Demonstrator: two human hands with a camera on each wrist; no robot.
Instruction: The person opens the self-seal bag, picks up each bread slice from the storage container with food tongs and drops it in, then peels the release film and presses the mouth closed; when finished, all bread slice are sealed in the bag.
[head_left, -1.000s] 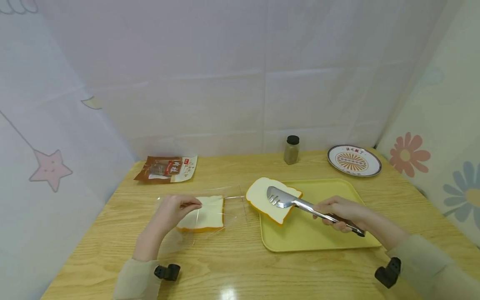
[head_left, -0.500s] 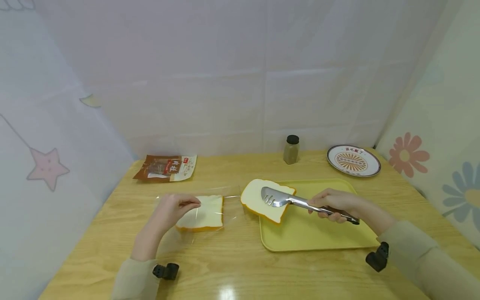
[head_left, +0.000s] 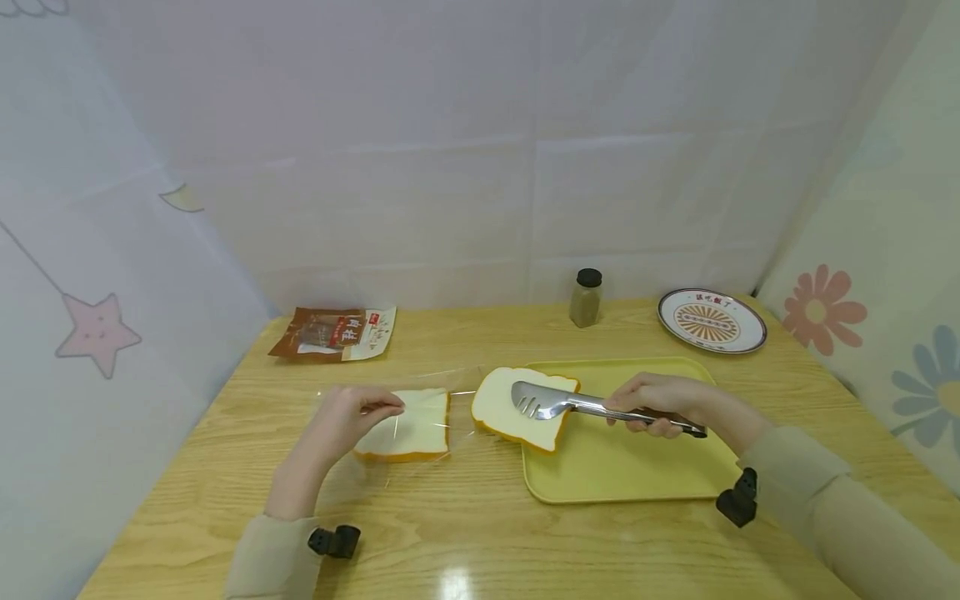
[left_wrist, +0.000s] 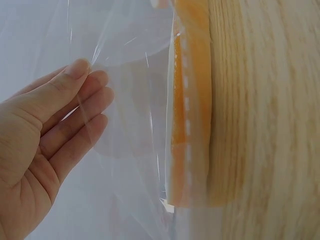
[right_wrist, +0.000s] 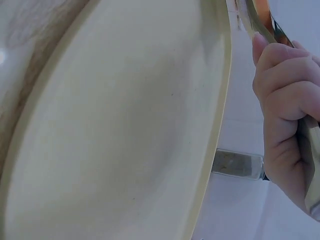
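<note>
"What can't you make out?"

"The edges of the clear plastic bag; only glints mark it. The left hand's thumb and forefinger pinch it, the other fingers loosely bent. A bread slice lies under that plastic on the table, partly covered by the hand."

"And the right hand?"

"Its fingers are wrapped around the serving tongs. They clamp a second slice over the tray's left edge. The tongs' lower arm is hidden beneath that bread. I can't tell if it touches the bag. In the right wrist view, the tongs run out of frame."

"What's the surface?"

"A wooden table with pale grain and one bright glare spot near its front. A yellow tray sits on it; along the back are a brown packet, a black-capped jar and a patterned plate."

"The room?"

"Pale, creased hangings, printed with a pink star and flowers."
</note>
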